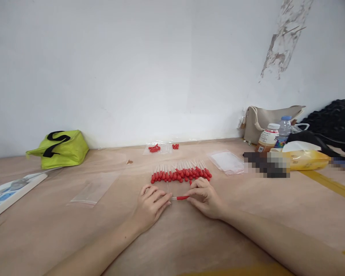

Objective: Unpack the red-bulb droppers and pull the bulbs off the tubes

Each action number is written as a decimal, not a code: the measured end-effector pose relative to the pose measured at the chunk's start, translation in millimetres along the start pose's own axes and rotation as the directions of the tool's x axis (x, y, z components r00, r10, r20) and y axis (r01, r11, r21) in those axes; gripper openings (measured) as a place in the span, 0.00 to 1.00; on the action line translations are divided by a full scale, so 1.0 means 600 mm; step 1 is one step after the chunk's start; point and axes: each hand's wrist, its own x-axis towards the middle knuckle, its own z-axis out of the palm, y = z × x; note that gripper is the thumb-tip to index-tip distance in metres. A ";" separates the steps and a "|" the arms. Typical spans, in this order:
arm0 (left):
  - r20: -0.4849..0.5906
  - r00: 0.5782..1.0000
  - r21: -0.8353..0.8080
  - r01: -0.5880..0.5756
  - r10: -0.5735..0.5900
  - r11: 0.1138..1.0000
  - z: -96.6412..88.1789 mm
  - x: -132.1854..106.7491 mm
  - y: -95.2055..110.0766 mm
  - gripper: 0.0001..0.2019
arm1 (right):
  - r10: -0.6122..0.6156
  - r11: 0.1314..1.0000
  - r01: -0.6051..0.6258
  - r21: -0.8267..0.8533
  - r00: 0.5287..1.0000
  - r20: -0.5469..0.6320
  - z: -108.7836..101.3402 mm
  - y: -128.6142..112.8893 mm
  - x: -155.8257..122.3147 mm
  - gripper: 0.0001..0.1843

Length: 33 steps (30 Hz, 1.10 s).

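Your left hand (154, 201) has its fingertips closed on the clear end of a red-capped tube (182, 197), hiding that tip. The tube lies between your 2 hands, long axis running left to right, red end toward the right. Just beyond it sits a bunched row of similar pieces (186, 174). Your right hand (204, 197), nearer the red end, pinches it between thumb and fingers.

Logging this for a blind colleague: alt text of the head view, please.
A left hand and right hand hold a thin red-and-clear piece between them, before a row of similar pieces on a brown table.
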 end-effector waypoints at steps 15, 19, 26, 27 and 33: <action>0.084 0.996 -0.093 0.039 -0.032 0.995 0.001 -0.011 0.006 0.07 | -0.209 0.950 0.201 -0.239 0.978 -0.008 0.032 0.000 0.005 0.08; 0.108 0.994 -0.102 0.025 -0.013 0.995 -0.006 -0.018 0.007 0.07 | -0.253 0.937 0.248 -0.247 0.967 0.008 0.029 -0.006 0.001 0.07; 0.086 0.996 -0.117 -0.016 0.026 0.993 -0.005 -0.019 0.008 0.06 | -0.266 0.933 0.263 -0.244 0.964 0.022 0.020 -0.015 -0.004 0.11; 0.085 0.996 -0.121 -0.016 0.026 0.993 -0.005 -0.018 0.008 0.06 | -0.266 0.933 0.265 -0.244 0.964 0.026 0.019 -0.015 -0.004 0.11; 0.093 0.996 -0.163 0.009 0.006 0.987 -0.007 -0.017 0.012 0.05 | -0.283 0.933 0.286 -0.218 0.958 0.043 0.017 -0.015 -0.006 0.09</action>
